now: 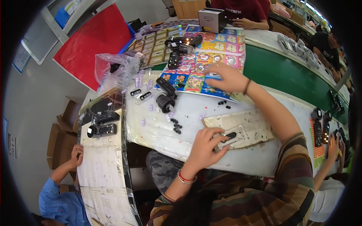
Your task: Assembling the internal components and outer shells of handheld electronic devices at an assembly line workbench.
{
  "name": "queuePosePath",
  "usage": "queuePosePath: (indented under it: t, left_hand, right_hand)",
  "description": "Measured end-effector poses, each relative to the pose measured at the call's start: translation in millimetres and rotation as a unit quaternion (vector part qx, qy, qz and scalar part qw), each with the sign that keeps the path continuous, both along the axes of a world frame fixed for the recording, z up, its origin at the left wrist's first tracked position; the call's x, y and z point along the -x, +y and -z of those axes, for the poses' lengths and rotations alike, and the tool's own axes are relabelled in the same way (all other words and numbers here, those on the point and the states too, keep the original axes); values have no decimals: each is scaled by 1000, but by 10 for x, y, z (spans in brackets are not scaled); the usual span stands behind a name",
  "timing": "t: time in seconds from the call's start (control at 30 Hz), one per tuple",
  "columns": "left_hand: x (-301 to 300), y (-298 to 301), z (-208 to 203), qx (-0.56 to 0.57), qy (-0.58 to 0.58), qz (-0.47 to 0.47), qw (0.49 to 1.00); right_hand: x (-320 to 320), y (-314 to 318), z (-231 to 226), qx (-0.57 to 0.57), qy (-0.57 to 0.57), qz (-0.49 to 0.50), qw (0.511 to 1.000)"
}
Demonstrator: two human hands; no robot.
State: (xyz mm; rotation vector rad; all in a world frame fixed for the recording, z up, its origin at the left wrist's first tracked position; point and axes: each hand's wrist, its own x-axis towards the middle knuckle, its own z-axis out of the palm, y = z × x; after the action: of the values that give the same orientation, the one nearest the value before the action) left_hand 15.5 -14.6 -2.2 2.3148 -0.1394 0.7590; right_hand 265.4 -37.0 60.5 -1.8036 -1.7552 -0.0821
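Observation:
My left hand (pixel 206 147) rests at the worn, off-white board (pixel 260 130). Its fingers and thumb are closed on a small, elongated black plastic piece (pixel 232 136), whose far end sticks out past the fingertips. Above the colourful cartoon-printed sheets (pixel 192 81) hovers my right hand (pixel 228 78), slightly blurred. Its thumb and fingers are apart, and I see nothing between them. Small black parts (pixel 222 102) lie on the white tabletop between this hand and the board.
Black handheld devices (pixel 166 101) and loose black bits (pixel 176 126) lie left of the board. A clear plastic bag (pixel 115 67) stands behind them. A box (pixel 212 20) sits at the far side. Co-workers' hands (pixel 76 155) show at left, right and far side.

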Motion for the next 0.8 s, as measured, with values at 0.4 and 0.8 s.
queuePosePath:
  t: [0.4,0.8]
  left_hand:
    - [-2,84,6,33,50,24,998]
    - [5,214,277,4,37,70,997]
  right_hand:
    - [-1129,2260,197,95,-19,312,945]
    - [-1882,3007,485,188,4,306,933]
